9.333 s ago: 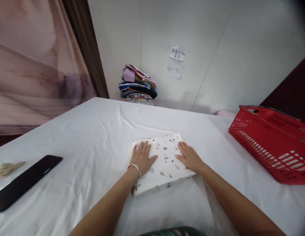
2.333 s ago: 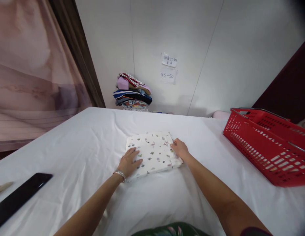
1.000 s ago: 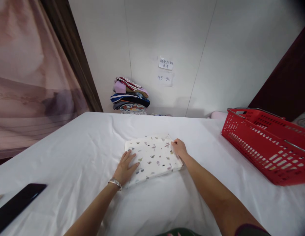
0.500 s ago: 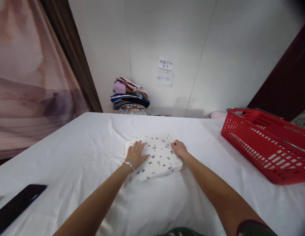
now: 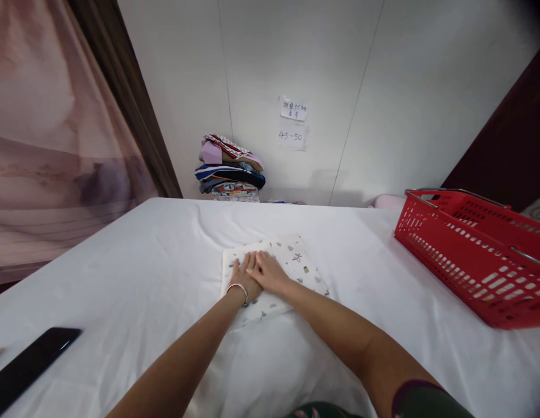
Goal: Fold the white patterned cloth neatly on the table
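Note:
A folded white cloth [image 5: 302, 264] printed with small grey and brown motifs lies on the white-covered table. On its left half my left hand [image 5: 246, 280] rests palm down with fingers stretched out, a silver bangle at the wrist. My right hand [image 5: 270, 271] lies flat beside it, its fingertips meeting and partly overlapping the left hand. Neither hand grips the cloth. The cloth's right half shows uncovered, while part of its left half is hidden under the hands.
A red plastic basket [image 5: 474, 261] stands at the right of the table [image 5: 135, 273]. At the front left lies a black phone [image 5: 35, 366]. A stack of folded clothes [image 5: 230, 169] sits beyond the far edge, against the wall. A pink curtain [image 5: 56, 145] hangs at left.
My right hand has let go of the cloth's right edge and moved left across it to my left hand. My left hand has shifted slightly right on the cloth.

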`<state>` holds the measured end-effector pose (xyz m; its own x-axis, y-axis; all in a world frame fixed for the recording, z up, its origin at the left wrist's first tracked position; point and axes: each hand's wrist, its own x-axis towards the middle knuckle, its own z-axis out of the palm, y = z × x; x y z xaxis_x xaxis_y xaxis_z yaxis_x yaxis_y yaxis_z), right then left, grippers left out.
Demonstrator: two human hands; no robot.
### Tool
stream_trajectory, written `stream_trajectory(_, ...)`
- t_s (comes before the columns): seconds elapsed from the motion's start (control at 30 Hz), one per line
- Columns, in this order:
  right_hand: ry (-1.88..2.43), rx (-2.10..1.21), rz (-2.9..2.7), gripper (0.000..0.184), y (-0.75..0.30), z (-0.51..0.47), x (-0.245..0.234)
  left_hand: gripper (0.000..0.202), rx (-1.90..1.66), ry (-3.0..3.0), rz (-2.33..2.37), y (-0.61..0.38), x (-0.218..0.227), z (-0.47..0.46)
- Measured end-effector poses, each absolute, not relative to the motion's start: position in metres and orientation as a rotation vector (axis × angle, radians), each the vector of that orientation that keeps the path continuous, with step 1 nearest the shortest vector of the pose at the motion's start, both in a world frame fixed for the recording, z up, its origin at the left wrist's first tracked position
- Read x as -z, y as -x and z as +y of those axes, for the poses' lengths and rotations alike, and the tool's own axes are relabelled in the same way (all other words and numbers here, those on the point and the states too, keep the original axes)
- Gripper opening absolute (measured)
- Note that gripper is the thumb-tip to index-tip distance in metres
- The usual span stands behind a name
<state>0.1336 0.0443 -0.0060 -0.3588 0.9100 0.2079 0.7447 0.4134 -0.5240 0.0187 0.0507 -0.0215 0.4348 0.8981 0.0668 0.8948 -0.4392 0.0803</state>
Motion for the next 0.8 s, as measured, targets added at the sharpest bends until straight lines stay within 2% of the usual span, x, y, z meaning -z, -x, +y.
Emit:
stream_trajectory(0.23, 1.816, -0.255, -2.224, 0.066, -0.208, 0.061, 0.012, 0.072, -0.121, -2.521, 1.678, -0.022, 0.016, 0.049)
stream_trajectory(0.57, 2.097, -0.294, -1.999, 0.088, -0.213, 0.065, 0.020, 0.072, -0.153, -2.469, 1.873, -0.008, 0.007, 0.071)
stream_trajectory(0.8, 2.043, -0.171, -2.107, 0.079, -0.213, 0.090, 0.017, 0.074, -0.126, -2.432, 1.905, -0.008, 0.018, 0.076)
